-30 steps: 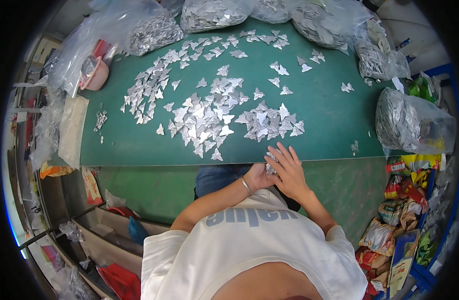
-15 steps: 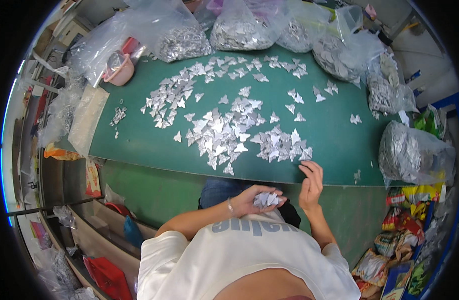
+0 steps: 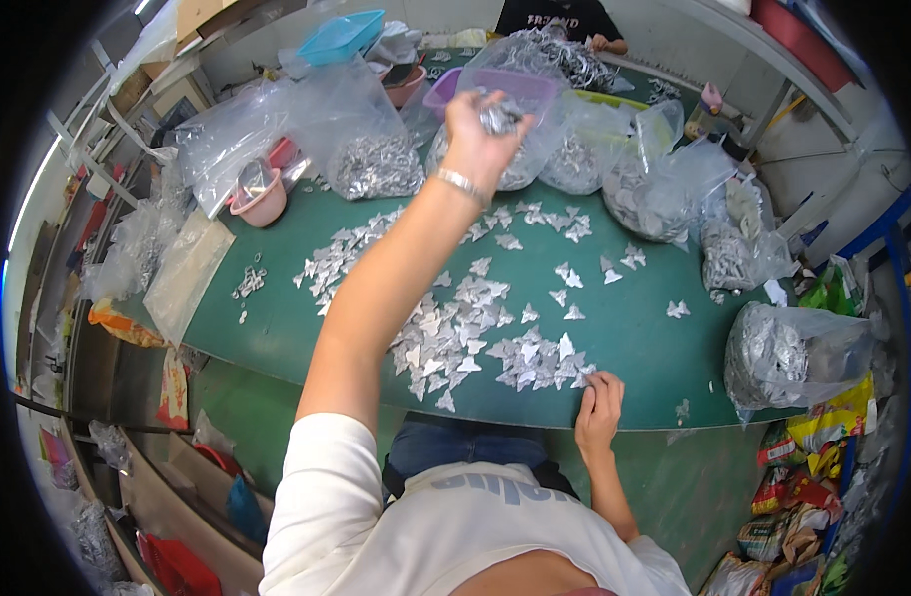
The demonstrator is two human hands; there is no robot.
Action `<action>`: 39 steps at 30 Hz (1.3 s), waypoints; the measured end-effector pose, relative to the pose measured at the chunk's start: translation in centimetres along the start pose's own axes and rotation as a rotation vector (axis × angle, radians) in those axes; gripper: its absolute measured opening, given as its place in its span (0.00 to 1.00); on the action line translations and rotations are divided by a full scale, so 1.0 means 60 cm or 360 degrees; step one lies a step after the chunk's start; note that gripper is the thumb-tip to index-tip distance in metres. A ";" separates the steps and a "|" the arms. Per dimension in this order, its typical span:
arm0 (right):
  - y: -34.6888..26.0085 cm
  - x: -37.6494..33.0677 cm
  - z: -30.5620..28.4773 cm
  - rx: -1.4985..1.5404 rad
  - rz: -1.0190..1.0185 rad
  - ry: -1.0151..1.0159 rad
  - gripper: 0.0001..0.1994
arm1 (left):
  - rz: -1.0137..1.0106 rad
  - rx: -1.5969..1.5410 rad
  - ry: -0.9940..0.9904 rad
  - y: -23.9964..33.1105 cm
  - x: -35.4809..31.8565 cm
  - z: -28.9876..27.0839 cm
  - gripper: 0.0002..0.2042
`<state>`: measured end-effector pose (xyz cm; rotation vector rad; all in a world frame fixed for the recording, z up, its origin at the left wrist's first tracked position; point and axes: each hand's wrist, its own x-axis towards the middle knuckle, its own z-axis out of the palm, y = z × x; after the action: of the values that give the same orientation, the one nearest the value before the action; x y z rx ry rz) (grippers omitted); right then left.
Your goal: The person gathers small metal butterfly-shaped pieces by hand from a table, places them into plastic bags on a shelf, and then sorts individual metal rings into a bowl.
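While the left hand (image 3: 478,124) lifts a fistful of silver pieces (image 3: 498,114), the right hand (image 3: 598,409) rests low.
Left grip clamped on them above the counter's (image 3: 277,328) far edge; right fingers loosely together, touching the near-edge pile (image 3: 537,363).

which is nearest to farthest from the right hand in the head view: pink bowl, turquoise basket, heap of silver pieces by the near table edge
1. Heap of silver pieces, touching the right hand.
2. Pink bowl, far left on the table.
3. Turquoise basket, at the far top left.

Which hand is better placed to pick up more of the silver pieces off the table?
Right. The right hand rests at the near table edge, touching the pile of silver pieces. The left hand is raised far out over the plastic bags, clutching a fistful.
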<state>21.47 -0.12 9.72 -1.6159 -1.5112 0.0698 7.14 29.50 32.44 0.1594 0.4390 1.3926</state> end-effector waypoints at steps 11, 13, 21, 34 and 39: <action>0.002 0.002 -0.009 0.0055 0.0131 -0.0002 0.11 | 0.0027 0.0706 -0.0578 -0.021 -0.112 -0.046 0.21; 0.008 0.003 -0.005 0.0056 0.0122 -0.0022 0.12 | -0.0436 0.0808 -0.0806 -0.018 -0.201 -0.112 0.19; 0.005 0.074 0.005 0.0096 -0.0056 -0.0552 0.26 | -0.2122 0.0342 -0.0210 -0.115 -0.402 -0.448 0.19; -0.037 -0.027 -0.012 -0.0123 -0.0202 -0.0860 0.26 | -0.1772 -0.0766 -0.0404 -0.250 -0.361 -0.538 0.24; -0.060 -0.077 -0.017 0.0023 -0.0255 -0.0924 0.21 | -0.1865 -0.0474 -0.0282 -0.231 -0.366 -0.493 0.24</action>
<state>18.10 -5.00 10.21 -1.5276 -2.0651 0.4944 5.80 1.29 5.04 -0.2041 0.1076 0.2696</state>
